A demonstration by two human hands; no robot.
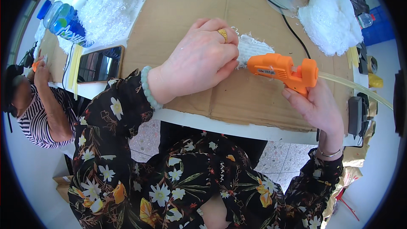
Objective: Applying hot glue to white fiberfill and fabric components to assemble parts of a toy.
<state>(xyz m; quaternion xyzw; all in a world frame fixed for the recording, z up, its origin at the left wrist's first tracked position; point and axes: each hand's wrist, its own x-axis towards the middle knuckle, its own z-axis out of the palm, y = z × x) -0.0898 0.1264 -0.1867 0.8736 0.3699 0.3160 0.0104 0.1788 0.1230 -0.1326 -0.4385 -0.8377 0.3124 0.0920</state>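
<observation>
My right hand [316, 104] is wrapped round the handle of an orange hot glue gun [275, 67], whose nozzle points left. A long translucent glue stick [356, 85] runs out of the gun's back end. Close to the nozzle lies a small white fringed piece of fabric [253, 47] on the cardboard. My left hand [201, 57] is closed at the left edge of this fabric, its fingers pinching it. The fingertips are partly hidden behind the knuckles. The nozzle tip is at the fabric's lower edge; whether it touches cannot be made out.
Cardboard [169, 29] covers the table. At left are a phone [100, 64], a blue-capped bottle [63, 21] and a white shaggy heap [112, 6]. White fluffy material [330, 17] sits at right. A black cable [292, 27] crosses the far side. Another person [46, 110] works at far left.
</observation>
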